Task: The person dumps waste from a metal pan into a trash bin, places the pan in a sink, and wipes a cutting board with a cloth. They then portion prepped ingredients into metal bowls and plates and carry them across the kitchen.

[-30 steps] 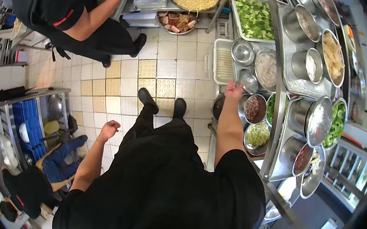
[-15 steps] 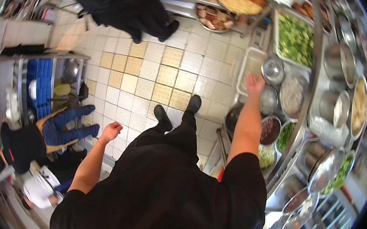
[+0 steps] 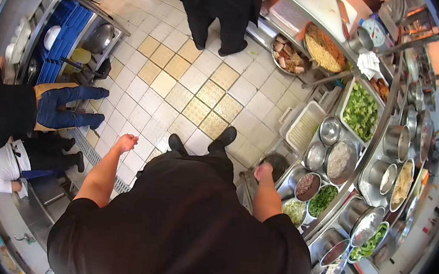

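Note:
My left hand (image 3: 127, 142) hangs over the tiled floor at my left side, its fingers curled in, and no object shows in it. My right hand (image 3: 263, 171) is low at my right side, curled like a fist, with nothing visible in it. Nearest to the right hand is a dark round pot (image 3: 275, 165) at the counter's near edge. Beside that stand metal bowls, one with reddish-brown minced food (image 3: 307, 187) and one with chopped greens (image 3: 323, 200). A bowl of pale shreds (image 3: 293, 211) sits closer to my body.
A white perforated basket (image 3: 304, 125) and a tray of green vegetables (image 3: 360, 112) line the right counter. A person in black (image 3: 219, 14) stands ahead. Two people are at the left, one in blue jeans (image 3: 70, 106), near blue crates (image 3: 61, 35).
My right hand has drawn back from beside the metal bowls and basket to my side, its fingers now curled. The view has turned, and the person ahead appears further right.

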A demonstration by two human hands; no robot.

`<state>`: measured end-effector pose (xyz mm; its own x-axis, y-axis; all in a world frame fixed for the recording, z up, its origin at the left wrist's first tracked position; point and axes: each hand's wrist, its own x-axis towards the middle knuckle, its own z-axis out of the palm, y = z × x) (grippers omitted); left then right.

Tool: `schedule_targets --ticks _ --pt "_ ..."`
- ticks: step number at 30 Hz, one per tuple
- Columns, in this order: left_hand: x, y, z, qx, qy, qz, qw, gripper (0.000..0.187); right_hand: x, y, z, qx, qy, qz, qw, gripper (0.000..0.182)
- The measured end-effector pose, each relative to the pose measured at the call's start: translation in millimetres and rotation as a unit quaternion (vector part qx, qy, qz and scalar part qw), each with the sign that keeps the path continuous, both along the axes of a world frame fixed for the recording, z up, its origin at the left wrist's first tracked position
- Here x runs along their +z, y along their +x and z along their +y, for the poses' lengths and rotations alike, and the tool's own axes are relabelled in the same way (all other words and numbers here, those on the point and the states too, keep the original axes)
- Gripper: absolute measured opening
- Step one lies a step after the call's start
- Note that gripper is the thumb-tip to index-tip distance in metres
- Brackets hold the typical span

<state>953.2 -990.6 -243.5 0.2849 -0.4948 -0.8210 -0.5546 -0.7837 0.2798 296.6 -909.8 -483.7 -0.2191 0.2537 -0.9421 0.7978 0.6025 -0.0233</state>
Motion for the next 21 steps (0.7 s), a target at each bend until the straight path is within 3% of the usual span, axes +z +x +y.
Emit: schedule_targets --ticks 2,4,8,10,12,18,20,21 --pt "-49.1 50.8 21.0 -0.044 -0.023 -0.022 0.998 0.023 92.5 35.8 -8.5 0.145 -0.012 0.068 0.987 0.010" --pt "-95.5 92.2 33.2 -0.117 -0.091 -0.039 0.988 0.023 105.2 41.2 -3.7 0.191 -0.061 0.106 0.974 0.009" --pt "-83.9 100.1 7.0 0.000 -0.097 0.053 0.994 0.021 140.4 41.5 -15.6 0.271 -0.159 0.107 0.943 0.012" --pt "-67.9 96.6 -2.1 0.021 -0.117 0.094 0.988 0.020 76.6 17.8 -22.9 0.317 -0.201 0.147 0.915 0.014" --pt "-67.0 107.1 -12.7 0.024 -0.125 0.118 0.985 0.020 167.9 59.7 -52.0 0.602 -0.192 0.274 0.725 0.012" --pt "-118.6 157.0 33.0 0.016 -0.099 0.132 0.986 0.021 178.3 146.4 -50.1 0.530 -0.256 0.288 0.755 0.022" --pt "-115.0 168.0 54.3 0.037 -0.049 0.120 0.991 0.020 186.2 171.0 -26.6 0.553 -0.262 0.274 0.742 0.037" --pt "-109.6 172.1 65.5 0.055 -0.020 0.108 0.992 0.021 170.7 164.7 -9.9 0.623 -0.234 0.271 0.696 0.037"
